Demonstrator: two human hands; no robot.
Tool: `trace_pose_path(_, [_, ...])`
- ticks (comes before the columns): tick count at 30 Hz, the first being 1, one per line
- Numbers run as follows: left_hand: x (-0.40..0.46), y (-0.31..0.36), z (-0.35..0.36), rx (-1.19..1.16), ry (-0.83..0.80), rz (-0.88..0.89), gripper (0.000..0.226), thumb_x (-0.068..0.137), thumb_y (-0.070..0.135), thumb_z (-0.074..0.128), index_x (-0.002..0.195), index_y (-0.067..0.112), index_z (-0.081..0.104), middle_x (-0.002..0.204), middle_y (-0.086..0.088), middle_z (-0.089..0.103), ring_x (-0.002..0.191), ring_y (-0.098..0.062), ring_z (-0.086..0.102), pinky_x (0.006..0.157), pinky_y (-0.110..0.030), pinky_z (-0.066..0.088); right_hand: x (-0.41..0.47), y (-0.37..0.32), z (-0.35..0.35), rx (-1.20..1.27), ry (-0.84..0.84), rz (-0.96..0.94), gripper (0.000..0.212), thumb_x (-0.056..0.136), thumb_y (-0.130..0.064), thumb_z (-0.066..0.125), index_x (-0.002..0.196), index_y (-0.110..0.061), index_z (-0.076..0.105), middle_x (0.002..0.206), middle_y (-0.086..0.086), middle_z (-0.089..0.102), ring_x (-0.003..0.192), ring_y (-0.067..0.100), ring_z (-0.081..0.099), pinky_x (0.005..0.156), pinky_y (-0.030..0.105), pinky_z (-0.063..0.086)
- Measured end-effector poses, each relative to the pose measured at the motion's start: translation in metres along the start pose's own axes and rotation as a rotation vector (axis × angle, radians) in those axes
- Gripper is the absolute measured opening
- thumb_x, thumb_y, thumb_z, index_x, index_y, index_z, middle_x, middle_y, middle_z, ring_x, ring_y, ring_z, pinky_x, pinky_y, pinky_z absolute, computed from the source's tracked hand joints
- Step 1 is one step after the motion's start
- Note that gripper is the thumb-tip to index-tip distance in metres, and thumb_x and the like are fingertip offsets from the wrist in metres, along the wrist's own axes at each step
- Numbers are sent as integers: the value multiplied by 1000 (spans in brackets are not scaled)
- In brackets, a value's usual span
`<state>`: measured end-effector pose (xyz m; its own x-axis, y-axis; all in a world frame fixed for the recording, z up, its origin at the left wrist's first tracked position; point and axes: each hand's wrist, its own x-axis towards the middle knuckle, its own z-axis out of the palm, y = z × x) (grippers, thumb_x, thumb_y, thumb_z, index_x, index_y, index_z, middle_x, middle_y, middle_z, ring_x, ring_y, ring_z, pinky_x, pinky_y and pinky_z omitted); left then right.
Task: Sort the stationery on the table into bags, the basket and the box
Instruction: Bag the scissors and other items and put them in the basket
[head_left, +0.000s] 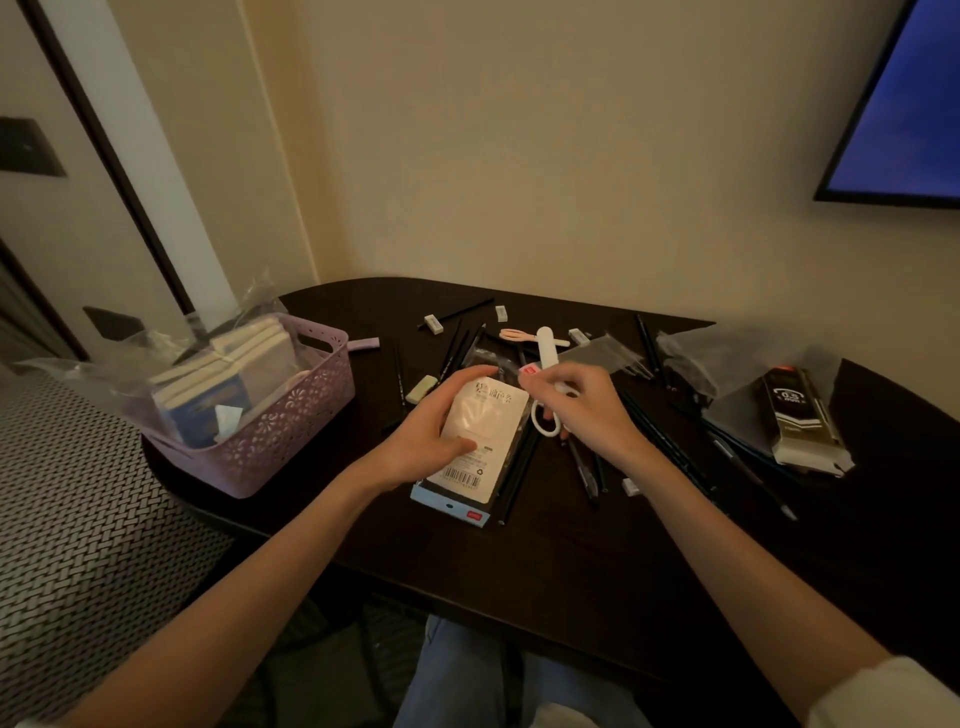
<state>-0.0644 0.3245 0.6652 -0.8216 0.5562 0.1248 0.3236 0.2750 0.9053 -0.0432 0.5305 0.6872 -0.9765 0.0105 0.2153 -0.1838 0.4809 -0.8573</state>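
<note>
1. Two hands at frame centre: left hand (436, 415) grips a flat white packet (480, 436), fingers curled over its top edge and thumb pressed on its face, held just above a pale blue box (451, 506) on the worktop (571, 561).
2. Right hand (576, 400) pinches what looks like the packet's upper right corner near a red tag (530, 370); exact contact I can't tell.
3. Packet looks light, thin, slightly bendy w/ glossy film, so prob. slippery. I'd hold by the edges, not the face.
4. White scissors (548, 384) lie just behind the right hand: rigid, take by the handles.
5. Loose pencils (457, 345) and erasers (422, 388) scattered mid-frame: light, they roll; pinch mid-shaft.
6. Purple basket (291, 431) at left centre, already holding notebooks; clear bags (727, 358) at right, soft and crinkly.
</note>
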Motion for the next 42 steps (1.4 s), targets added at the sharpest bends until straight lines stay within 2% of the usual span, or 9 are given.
trace_pose_path(4, [-1, 0, -2, 130, 4, 50, 69, 82, -8, 63, 131, 33, 37, 132, 10, 47, 127, -9, 48, 95, -35, 53, 1, -1, -3, -36, -8, -16, 9, 89, -20, 66, 88, -15, 73, 86, -9, 66, 77, 0, 57, 89, 35, 49])
trace_pose_path(8, [-1, -1, 3, 341, 130, 116, 59, 82, -2, 64, 127, 28, 42, 126, 4, 44, 122, -10, 48, 99, -35, 50, -5, -10, -3, 12, -2, -17, 11, 88, -14, 65, 80, -14, 72, 69, -8, 63, 56, 0, 58, 63, 13, 49])
trace_pose_path(12, [-5, -4, 16, 435, 236, 120, 59, 78, 7, 70, 128, 20, 42, 126, 1, 33, 119, -15, 48, 97, -34, 52, -11, -11, -1, 52, -6, 30, 10, 89, -14, 65, 86, -8, 72, 66, 1, 65, 51, 4, 60, 43, 18, 46])
trace_pose_path(19, [-13, -4, 32, 540, 323, 105, 89, 65, 45, 84, 134, 20, 34, 139, 1, 23, 115, -6, 36, 86, -23, 48, -16, -13, 2, 94, -8, 64, 9, 90, -14, 66, 88, -8, 72, 63, 1, 66, 48, 5, 61, 41, 17, 45])
trace_pose_path(24, [-14, 3, 32, 603, 342, 106, 67, 71, 39, 81, 119, 21, 37, 122, 5, 34, 105, -9, 47, 71, -21, 53, -24, -18, 3, 132, 8, 48, 11, 89, -14, 66, 86, -6, 72, 66, 16, 67, 48, 6, 60, 45, 11, 43])
trace_pose_path(28, [-16, 9, 28, 688, 295, 137, 64, 74, 42, 78, 123, 25, 41, 127, 6, 34, 102, -5, 46, 73, -14, 47, -26, -19, 2, 57, 31, 18, 9, 88, -15, 68, 81, -11, 73, 59, 2, 65, 52, -4, 60, 65, 13, 38])
trace_pose_path(35, [-14, 10, 21, 732, 292, 144, 52, 74, 43, 79, 107, 25, 44, 113, 12, 38, 94, -4, 48, 66, -13, 42, -22, -25, -6, -47, -34, 24, 9, 89, -19, 66, 92, -13, 71, 77, -1, 65, 48, 0, 57, 53, 9, 42])
trace_pose_path(40, [-7, 6, 16, 729, 274, 99, 52, 74, 42, 79, 107, 25, 43, 113, 11, 42, 96, -4, 46, 67, -12, 39, -22, -27, -27, -151, -139, -60, 35, 95, -14, 57, 129, -24, 54, 120, -8, 57, 100, 3, 57, 67, 13, 46])
trace_pose_path(42, [-3, 5, 16, 739, 255, 83, 53, 75, 43, 78, 109, 25, 43, 115, 11, 42, 97, -4, 45, 70, -14, 40, -22, -32, -37, -135, -118, -88, 49, 93, -14, 61, 136, -25, 42, 118, -5, 60, 99, 7, 62, 68, 14, 50])
